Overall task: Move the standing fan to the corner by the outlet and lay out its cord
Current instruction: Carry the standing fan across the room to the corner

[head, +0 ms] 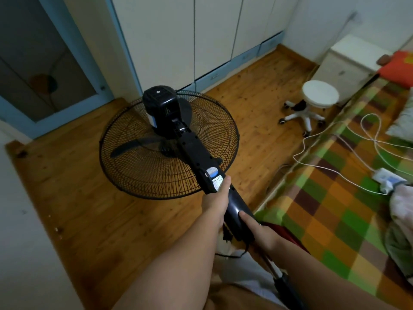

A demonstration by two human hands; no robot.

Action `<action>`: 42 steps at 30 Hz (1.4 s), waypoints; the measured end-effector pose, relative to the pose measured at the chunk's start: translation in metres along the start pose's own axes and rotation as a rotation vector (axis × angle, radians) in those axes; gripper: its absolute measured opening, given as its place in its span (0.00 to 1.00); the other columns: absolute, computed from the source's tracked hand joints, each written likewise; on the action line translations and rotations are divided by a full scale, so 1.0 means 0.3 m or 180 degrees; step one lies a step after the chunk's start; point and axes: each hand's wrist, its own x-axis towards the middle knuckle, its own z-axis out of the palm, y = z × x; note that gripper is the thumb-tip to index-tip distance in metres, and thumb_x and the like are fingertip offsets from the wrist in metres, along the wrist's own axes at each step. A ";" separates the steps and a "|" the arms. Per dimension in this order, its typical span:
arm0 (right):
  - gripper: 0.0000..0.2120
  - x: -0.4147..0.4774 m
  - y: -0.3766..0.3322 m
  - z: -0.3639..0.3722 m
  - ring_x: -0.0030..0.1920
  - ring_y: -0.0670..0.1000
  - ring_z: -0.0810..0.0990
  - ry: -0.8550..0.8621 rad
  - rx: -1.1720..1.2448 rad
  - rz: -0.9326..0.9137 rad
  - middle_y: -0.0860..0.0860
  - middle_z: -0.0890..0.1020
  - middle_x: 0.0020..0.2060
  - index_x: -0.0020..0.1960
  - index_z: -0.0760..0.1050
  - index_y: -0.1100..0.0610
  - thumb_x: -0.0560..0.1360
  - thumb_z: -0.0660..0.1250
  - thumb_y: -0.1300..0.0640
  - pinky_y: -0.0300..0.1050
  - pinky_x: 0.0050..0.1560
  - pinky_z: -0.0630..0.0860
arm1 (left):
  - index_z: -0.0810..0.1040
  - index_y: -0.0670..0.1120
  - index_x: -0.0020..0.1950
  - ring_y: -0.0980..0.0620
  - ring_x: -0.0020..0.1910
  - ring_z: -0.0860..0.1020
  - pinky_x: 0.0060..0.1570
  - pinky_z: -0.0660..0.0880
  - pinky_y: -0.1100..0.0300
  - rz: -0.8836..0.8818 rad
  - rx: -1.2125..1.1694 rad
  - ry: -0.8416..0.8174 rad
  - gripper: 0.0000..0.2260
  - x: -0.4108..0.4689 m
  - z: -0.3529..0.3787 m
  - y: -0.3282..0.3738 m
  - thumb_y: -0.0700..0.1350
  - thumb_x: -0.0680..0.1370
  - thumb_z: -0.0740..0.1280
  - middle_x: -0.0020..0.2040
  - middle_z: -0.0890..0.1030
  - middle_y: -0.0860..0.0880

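Head view showed both hands on the black standing fan [192, 151], which was tipped over and held off the wooden floor [73, 198], its caged head pointing away from the person. The left hand [215, 202] gripped the control column just below its white label, thumb laid along the top and fingers curled underneath. Just behind it, nearer the body, the right hand [261, 233] held the same column; one digit lay along the dark plastic and the rest seemed to wrap beneath, though they were hidden.

Under the two hands hung the fan's black cord [230, 256], a loose loop with what looked like the plug dangling just beside the left wrist. The pole ran back from the right hand toward the person's legs.

Right of the right hand lay a bed [335, 220] with a checked green and orange cover, and on it a white cable [371, 130] ending at a white adapter [387, 179]. Beyond the hands, ahead and to the right, stood a white wheeled stool [319, 92] beside a white nightstand [348, 61]. Pale wardrobe doors [212, 30] rose past the fan head.
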 end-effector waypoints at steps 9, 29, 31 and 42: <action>0.47 0.248 -0.278 -0.166 0.53 0.53 0.79 -0.0179 0.0525 0.0050 0.56 0.79 0.60 0.70 0.74 0.58 0.66 0.62 0.24 0.48 0.56 0.74 | 0.75 0.45 0.65 0.46 0.52 0.78 0.50 0.75 0.53 -0.0066 0.0281 -0.0100 0.39 0.247 0.188 0.316 0.71 0.65 0.73 0.55 0.80 0.48; 0.41 0.603 -0.828 -0.571 0.48 0.55 0.81 0.0243 0.0886 0.0201 0.52 0.82 0.49 0.64 0.74 0.55 0.69 0.57 0.22 0.46 0.43 0.78 | 0.74 0.47 0.62 0.53 0.40 0.74 0.46 0.71 0.55 -0.0009 0.0817 -0.0653 0.36 0.583 0.645 0.967 0.71 0.66 0.71 0.42 0.75 0.54; 0.35 0.643 -0.894 -0.589 0.54 0.57 0.81 0.0356 0.0929 0.0230 0.52 0.82 0.48 0.54 0.76 0.51 0.68 0.57 0.22 0.48 0.54 0.78 | 0.74 0.47 0.62 0.52 0.41 0.74 0.48 0.71 0.54 -0.0051 0.0862 -0.0743 0.36 0.632 0.672 1.038 0.71 0.66 0.72 0.41 0.74 0.54; 0.43 0.821 -1.310 -0.598 0.40 0.53 0.75 0.0660 0.1339 0.0565 0.56 0.81 0.43 0.53 0.78 0.56 0.64 0.57 0.19 0.44 0.40 0.71 | 0.74 0.46 0.67 0.48 0.50 0.77 0.51 0.73 0.53 -0.0036 0.1341 -0.1102 0.38 0.895 0.745 1.461 0.70 0.68 0.71 0.52 0.78 0.49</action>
